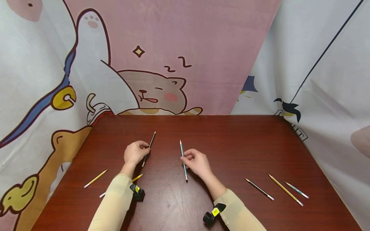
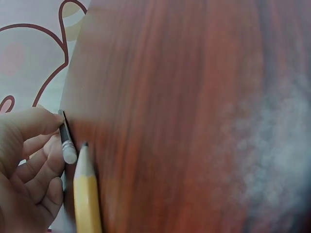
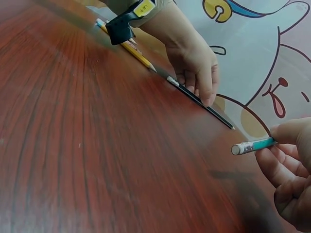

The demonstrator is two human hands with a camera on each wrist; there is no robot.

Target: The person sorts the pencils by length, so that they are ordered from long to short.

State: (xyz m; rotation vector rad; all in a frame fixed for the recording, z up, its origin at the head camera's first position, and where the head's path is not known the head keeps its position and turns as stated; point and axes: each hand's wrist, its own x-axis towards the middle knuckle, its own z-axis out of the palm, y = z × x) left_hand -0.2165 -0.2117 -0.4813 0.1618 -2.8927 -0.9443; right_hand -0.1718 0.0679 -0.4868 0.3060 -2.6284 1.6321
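Observation:
My left hand (image 1: 136,153) pinches a black pencil (image 1: 152,138) between thumb and fingertips, left of the table's middle. Its point faces the far edge and its white eraser end (image 2: 69,154) faces me. In the right wrist view this pencil lies along the tabletop under the fingertips. A teal pencil (image 1: 181,148) is pinched by my right hand (image 1: 198,162), its tip also pointing away. Its white eraser end (image 3: 239,148) shows in the right wrist view, above a shadow on the wood. A yellow pencil (image 2: 87,204) lies just behind the black one, partly hidden by my left forearm in the head view.
Another yellow pencil (image 1: 96,178) lies at the left of the brown table (image 1: 231,138). Towards the right side rest a black pencil (image 1: 259,189), a long yellow pencil (image 1: 286,190) and a short teal pencil (image 1: 297,190). A cartoon-printed curtain (image 1: 208,57) hangs behind the far edge.

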